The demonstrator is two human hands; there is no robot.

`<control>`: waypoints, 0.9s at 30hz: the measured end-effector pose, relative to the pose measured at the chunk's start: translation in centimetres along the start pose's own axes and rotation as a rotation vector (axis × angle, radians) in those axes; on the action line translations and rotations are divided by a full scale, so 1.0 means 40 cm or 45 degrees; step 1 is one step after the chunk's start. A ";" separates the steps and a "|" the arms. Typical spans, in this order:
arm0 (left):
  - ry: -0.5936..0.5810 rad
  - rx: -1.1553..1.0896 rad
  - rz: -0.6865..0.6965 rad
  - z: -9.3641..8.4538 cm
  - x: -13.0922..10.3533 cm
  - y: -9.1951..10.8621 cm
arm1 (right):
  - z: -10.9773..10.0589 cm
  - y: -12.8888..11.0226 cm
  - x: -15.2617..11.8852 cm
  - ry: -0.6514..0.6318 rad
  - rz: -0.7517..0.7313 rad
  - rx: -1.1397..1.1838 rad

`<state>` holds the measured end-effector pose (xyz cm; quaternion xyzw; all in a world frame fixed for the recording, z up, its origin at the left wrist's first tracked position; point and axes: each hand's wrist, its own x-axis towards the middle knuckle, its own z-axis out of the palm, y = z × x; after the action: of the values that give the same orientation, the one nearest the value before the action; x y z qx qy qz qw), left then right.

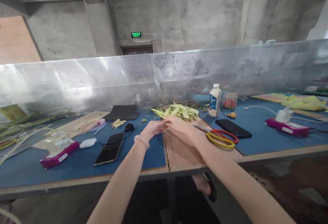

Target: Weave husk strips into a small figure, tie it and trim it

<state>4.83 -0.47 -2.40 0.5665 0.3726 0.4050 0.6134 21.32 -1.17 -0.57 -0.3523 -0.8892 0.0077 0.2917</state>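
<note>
My left hand [154, 128], with a pale bracelet [142, 141] on its wrist, meets my right hand [176, 124] over the middle of the table. The fingertips of both hands are pinched together. Whatever lies between them is too small or hidden to make out. Just behind the hands is a heap of pale green leafy strips [183, 111], like husks. To the right of my right forearm lie scissors [222, 139] with one red and one yellow handle. A few pale yellowish pieces [118, 123] rest on the blue surface to the left.
Phones [109, 149] [233, 128] lie on both sides. A bottle [214, 101] and a jar [230, 101] stand at the back right. Purple power strips [59, 155] [287, 127] with cables sit at left and right. A perforated metal screen [115, 80] closes off the rear.
</note>
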 end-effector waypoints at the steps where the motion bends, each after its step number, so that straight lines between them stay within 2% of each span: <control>1: 0.000 0.000 -0.001 0.000 0.000 0.000 | -0.002 -0.003 -0.001 0.005 0.008 0.004; 18: 0.005 -0.003 0.000 -0.008 0.009 -0.007 | 0.017 0.021 0.007 0.007 0.051 -0.001; 27: 0.003 -0.027 0.007 -0.009 0.011 -0.009 | 0.003 0.002 0.000 0.013 0.079 0.002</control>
<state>4.69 0.06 -2.78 0.5605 0.3676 0.4112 0.6178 21.31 -1.09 -0.71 -0.3794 -0.8764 0.0156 0.2963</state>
